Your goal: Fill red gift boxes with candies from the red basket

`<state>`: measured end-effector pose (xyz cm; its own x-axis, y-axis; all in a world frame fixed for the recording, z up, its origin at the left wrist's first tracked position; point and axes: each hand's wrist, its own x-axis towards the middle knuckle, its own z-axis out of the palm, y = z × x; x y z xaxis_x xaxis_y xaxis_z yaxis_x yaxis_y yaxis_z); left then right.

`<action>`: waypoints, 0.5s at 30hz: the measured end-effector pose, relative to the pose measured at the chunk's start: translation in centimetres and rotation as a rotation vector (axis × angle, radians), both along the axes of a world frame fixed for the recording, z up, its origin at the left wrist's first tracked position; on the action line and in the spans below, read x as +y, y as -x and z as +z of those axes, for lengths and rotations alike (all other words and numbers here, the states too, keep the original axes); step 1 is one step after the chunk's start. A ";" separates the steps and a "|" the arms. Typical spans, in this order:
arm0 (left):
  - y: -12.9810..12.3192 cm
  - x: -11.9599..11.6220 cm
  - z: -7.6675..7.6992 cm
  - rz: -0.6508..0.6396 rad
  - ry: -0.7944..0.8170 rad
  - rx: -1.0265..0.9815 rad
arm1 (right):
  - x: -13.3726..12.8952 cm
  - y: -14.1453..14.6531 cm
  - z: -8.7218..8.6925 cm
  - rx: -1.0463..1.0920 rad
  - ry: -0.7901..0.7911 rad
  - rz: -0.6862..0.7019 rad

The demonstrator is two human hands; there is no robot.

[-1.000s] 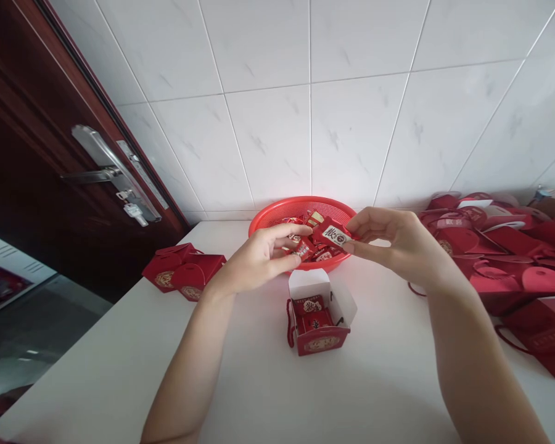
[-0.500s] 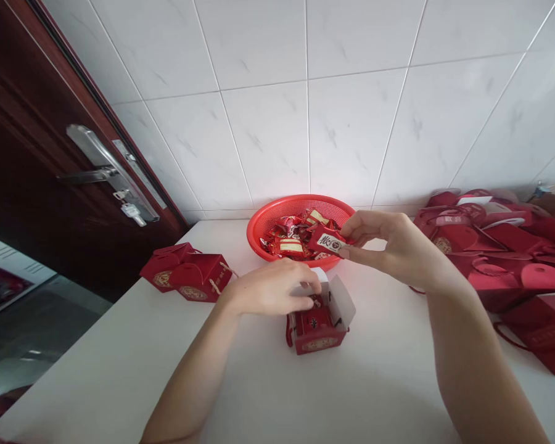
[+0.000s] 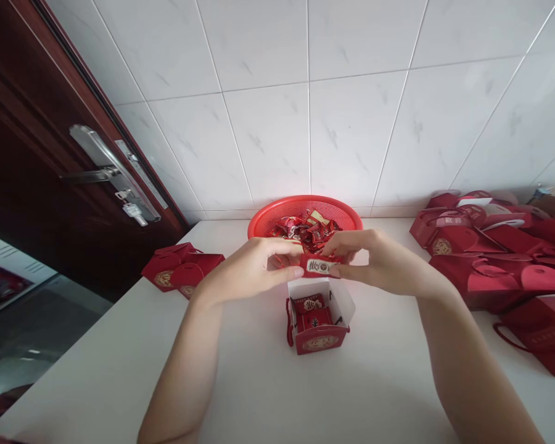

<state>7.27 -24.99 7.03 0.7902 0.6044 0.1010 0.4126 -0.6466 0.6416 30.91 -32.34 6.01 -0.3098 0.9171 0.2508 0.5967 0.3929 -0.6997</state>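
Observation:
A red wrapped candy (image 3: 320, 266) with a white label and black lettering is pinched between my left hand (image 3: 259, 266) on one end and my right hand (image 3: 382, 262) on the other. Both hands hold it up just above the back edge of a small red gift box (image 3: 321, 343). The box stands with its lid flaps raised, showing white insides, and red wrapped pieces (image 3: 313, 305) lie in it. Behind my hands is a red plastic basket (image 3: 312, 200) with many more wrapped candies (image 3: 296, 228), partly hidden by my fingers.
Two closed red boxes (image 3: 166, 268) stand at the left on the white table (image 3: 259, 382). Many red gift boxes (image 3: 504, 265) crowd the right side. A tiled wall (image 3: 351, 123) rises behind, and a dark door (image 3: 37, 123) with a metal handle is at the left.
My left hand has risen from the open box and taken hold of the candy's left end. My right hand has brought the candy left and down, over the box's back edge.

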 end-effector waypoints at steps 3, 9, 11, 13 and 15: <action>0.5 -0.2 -0.3 0.038 -0.128 0.221 | 0.0 0.5 -0.1 -0.228 0.091 0.058; -0.6 -2.2 -1.3 0.053 -0.093 0.591 | -0.3 2.5 -0.4 -0.568 0.209 0.104; -1.0 -3.3 -1.2 0.043 -0.123 0.667 | -0.5 2.8 -0.7 -0.650 0.223 0.099; -1.1 -4.0 -1.0 0.015 -0.141 0.726 | -0.7 2.8 -1.0 -0.701 0.208 0.089; -1.0 -4.4 -1.0 -0.003 -0.155 0.744 | -0.9 2.9 -1.3 -0.722 0.168 0.082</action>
<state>8.25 -29.35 6.05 0.6846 0.6247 -0.3756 0.6992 -0.7084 0.0962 28.05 -33.22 4.67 -0.4132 0.8921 -0.1828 0.9042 0.3780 -0.1988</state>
